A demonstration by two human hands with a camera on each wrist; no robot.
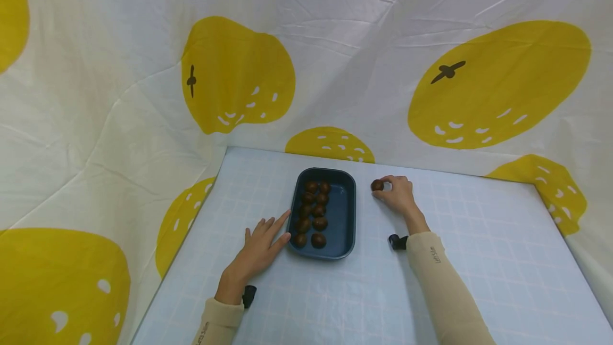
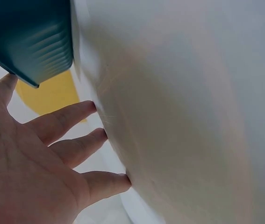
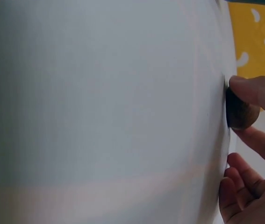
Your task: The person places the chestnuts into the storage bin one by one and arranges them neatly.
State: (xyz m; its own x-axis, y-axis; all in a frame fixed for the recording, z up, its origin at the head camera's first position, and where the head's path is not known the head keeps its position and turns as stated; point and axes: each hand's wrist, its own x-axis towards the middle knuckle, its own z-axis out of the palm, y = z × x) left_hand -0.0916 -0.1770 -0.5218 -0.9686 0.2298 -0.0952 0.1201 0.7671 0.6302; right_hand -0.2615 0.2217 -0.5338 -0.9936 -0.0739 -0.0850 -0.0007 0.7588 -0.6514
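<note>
My right hand (image 1: 397, 195) pinches a round brown, chestnut-like nut (image 1: 377, 185) between thumb and index finger, to the right of the tray. The right wrist view shows this nut (image 3: 242, 110) against the tabletop, with the other fingers loosely bent below it. A dark blue rectangular tray (image 1: 342, 212) holds several similar nuts (image 1: 320, 223) in two columns along its left side. My left hand (image 1: 258, 246) lies spread at the tray's left edge, thumb and index finger at the rim. In the left wrist view its other fingertips (image 2: 89, 106) touch the table.
A pale blue checked cloth (image 1: 306, 302) covers the table. White curtains with yellow fruit prints (image 1: 498, 84) hang behind and at the left. Dark wrist cameras (image 1: 397, 242) sit under both wrists. The tray's right half shows bare bottom.
</note>
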